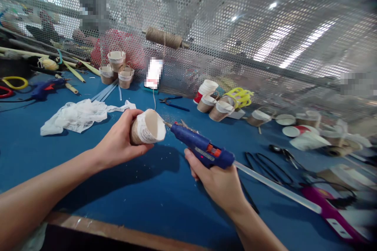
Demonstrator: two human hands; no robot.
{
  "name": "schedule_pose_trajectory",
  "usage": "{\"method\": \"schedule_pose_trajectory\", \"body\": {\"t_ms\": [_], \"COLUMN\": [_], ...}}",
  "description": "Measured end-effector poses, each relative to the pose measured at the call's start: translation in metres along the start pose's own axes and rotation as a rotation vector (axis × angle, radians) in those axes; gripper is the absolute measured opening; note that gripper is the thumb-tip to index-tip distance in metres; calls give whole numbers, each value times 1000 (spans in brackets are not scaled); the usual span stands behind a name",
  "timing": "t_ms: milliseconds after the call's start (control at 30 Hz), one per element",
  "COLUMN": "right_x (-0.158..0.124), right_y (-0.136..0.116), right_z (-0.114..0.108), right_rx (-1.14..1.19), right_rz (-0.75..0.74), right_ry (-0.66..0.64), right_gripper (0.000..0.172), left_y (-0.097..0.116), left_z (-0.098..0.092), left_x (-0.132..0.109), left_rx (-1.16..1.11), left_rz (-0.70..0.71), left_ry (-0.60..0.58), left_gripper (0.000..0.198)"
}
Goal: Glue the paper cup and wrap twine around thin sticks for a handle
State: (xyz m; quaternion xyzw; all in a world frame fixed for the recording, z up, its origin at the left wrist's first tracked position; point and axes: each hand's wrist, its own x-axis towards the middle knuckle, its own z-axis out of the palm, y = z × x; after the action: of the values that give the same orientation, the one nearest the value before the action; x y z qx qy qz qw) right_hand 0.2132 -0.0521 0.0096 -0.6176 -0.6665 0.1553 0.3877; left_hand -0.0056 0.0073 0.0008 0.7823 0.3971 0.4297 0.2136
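Note:
My left hand (125, 139) is closed around a small twine-wrapped paper cup (144, 131) with a white lace band, tipped so its mouth faces right. In my right hand (219, 184) is a blue glue gun (202, 145), its nozzle close to the cup's rim; whether they touch I cannot tell. A long clear glue stick (277, 188) sticks out of the gun's rear. Left of my left hand lies a crumpled heap of white lace (79, 115) on the blue table (132, 204).
Finished-looking twine cups (116, 62) stand at the back left. A phone (153, 72) leans on the mesh screen, below a twine spool (164, 38). Pliers (175, 103) lie behind the hands. More cups (220, 109), black cable (268, 166) and a purple power strip (332, 211) are at right.

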Motion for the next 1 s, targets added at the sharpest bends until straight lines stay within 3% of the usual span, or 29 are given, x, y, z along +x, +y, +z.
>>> {"method": "schedule_pose_trajectory", "body": {"t_ms": [200, 667, 1000], "right_x": [-1, 2, -2], "right_y": [4, 19, 4], "right_z": [0, -1, -1], "right_rx": [49, 3, 33], "right_rz": [-87, -120, -15], "right_ry": [-16, -31, -10], "right_gripper": [22, 24, 25], "left_y": [1, -2, 1], "left_z": [1, 0, 0], "left_x": [-3, -2, -4], "left_rx": [-4, 5, -17], "left_rz": [11, 12, 3], "left_ry": [-34, 13, -34], "left_gripper": [53, 54, 52]}}
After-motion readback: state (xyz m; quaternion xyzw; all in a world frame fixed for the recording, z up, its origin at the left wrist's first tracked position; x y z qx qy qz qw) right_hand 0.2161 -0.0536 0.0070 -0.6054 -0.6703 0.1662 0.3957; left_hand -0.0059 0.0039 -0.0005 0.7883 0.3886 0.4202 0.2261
